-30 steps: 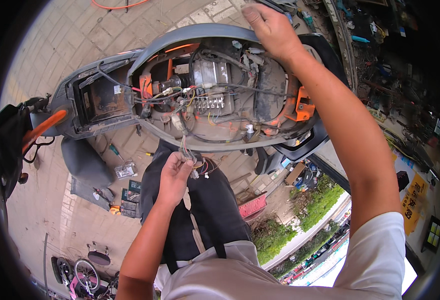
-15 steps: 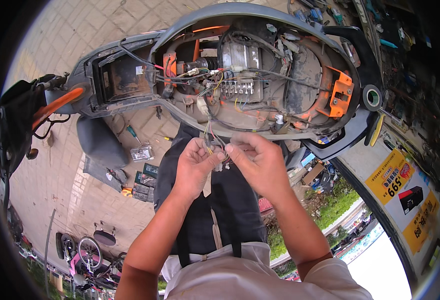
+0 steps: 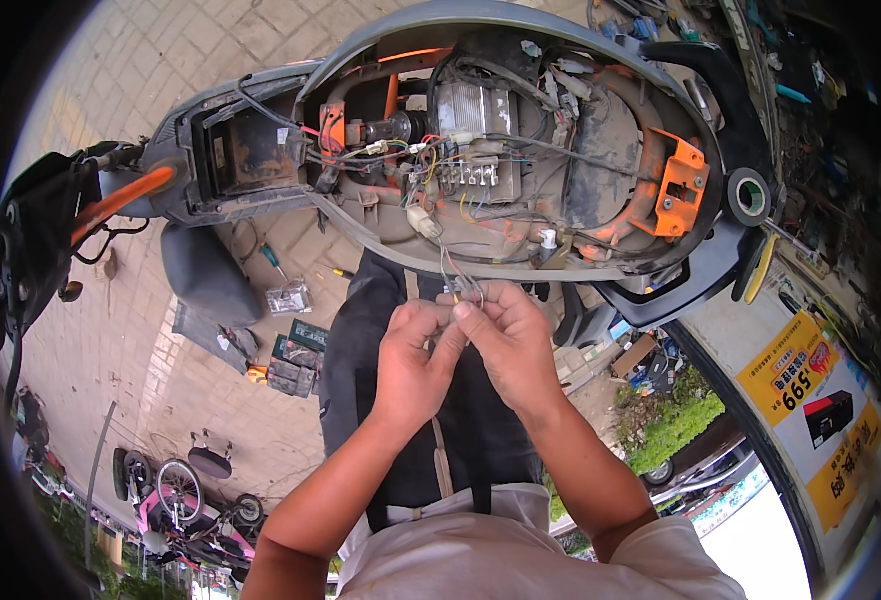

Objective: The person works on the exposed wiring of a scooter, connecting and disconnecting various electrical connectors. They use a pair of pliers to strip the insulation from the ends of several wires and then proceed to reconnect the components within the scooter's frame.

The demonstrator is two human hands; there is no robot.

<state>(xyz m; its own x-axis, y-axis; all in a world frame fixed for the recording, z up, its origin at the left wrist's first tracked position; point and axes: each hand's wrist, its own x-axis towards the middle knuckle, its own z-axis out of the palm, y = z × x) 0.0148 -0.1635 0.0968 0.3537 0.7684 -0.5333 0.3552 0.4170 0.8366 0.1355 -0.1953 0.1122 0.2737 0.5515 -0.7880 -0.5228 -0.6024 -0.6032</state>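
A bundle of thin wires [image 3: 450,262] runs from a white connector [image 3: 422,221] out over the near rim of an opened scooter body [image 3: 480,268]. Its lower end sits between my two hands, just above my lap. My left hand [image 3: 418,345] pinches the wires with thumb and fingers. Close against it, my right hand [image 3: 505,335] grips them too, thumb tip meeting the left fingers. The very ends of the wires are hidden by my fingertips. Inside the body lie a finned metal controller [image 3: 475,110] and a terminal strip [image 3: 470,175] with several wires.
The scooter seat [image 3: 205,275] lies on the paving at left, near a screwdriver [image 3: 272,260] and dark batteries [image 3: 296,355]. A roll of tape [image 3: 747,195] and yellow-handled pliers [image 3: 760,268] rest at the scooter's tail. A pink bike [image 3: 175,510] stands farther off.
My hands have drawn closer together and shifted slightly, still holding the wires. The grip of the right hand has turned a little, and the whole view has moved slightly.
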